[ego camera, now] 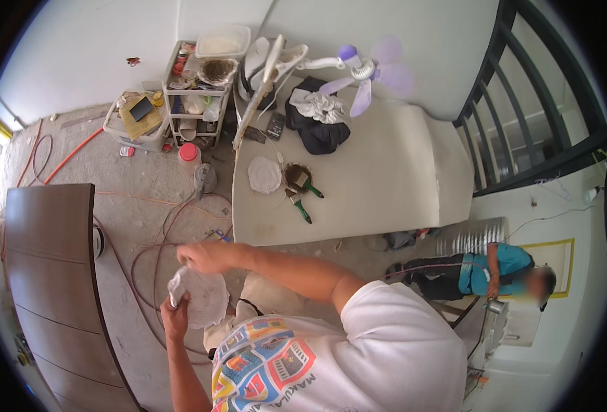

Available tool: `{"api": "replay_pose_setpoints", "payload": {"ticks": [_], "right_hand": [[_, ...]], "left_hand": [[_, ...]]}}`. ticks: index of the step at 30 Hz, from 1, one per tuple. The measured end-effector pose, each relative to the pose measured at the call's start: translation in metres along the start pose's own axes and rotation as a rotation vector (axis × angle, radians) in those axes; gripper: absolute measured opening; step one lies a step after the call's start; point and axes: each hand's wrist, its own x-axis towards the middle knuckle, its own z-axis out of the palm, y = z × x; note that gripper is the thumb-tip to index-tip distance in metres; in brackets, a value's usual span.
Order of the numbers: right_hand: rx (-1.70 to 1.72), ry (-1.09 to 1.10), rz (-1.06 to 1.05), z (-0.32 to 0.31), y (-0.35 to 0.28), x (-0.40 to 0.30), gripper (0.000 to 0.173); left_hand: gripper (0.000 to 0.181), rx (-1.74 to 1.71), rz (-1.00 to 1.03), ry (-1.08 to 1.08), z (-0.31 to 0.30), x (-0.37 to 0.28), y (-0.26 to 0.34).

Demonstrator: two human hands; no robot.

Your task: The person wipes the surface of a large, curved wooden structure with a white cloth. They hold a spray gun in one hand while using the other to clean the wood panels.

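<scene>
My left hand [175, 315] grips the bunched edge of a thin, white, round plastic-like sheet [206, 301]. The sheet hangs spread out beside my leg. Just above its crumpled part is my right hand [203, 257], fingers curled; whether they pinch the sheet is hidden. Beyond my right arm, on a pale table [370, 185], lies a similar white round piece [264, 175]. Beside it sits a shallow bowl [294, 171] with dark brown contents. One green-handled paintbrush [306, 183] rests on the bowl, and another paintbrush [299, 206] lies partly off its rim.
A brown panel [56, 288] stands at left; hoses [162, 247] loop over the floor. A purple-bladed fan [362, 69], black cloth [319, 136] and a shelf rack [198, 92] are at the back. At right, a person [494, 273] holds a spray gun [495, 307] near a dark railing [535, 154].
</scene>
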Motion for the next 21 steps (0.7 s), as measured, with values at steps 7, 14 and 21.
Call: {"api": "replay_pose_setpoints", "payload": {"ticks": [7,14,21], "right_hand": [[-0.122,0.775,-0.565,-0.054,-0.031,-0.006,0.061],[0.588,0.295,0.378,0.033,0.232,-0.118,0.068],[0.916,0.276,0.169,-0.125,0.125,-0.122,0.042]], "left_hand": [[0.054,-0.883,-0.056,0.098,0.067,0.032,0.13],[0.058,-0.648,-0.083,0.165,0.101,0.044,0.209],[0.061,-0.579,-0.039,0.129,0.161,0.094,0.218]]}}
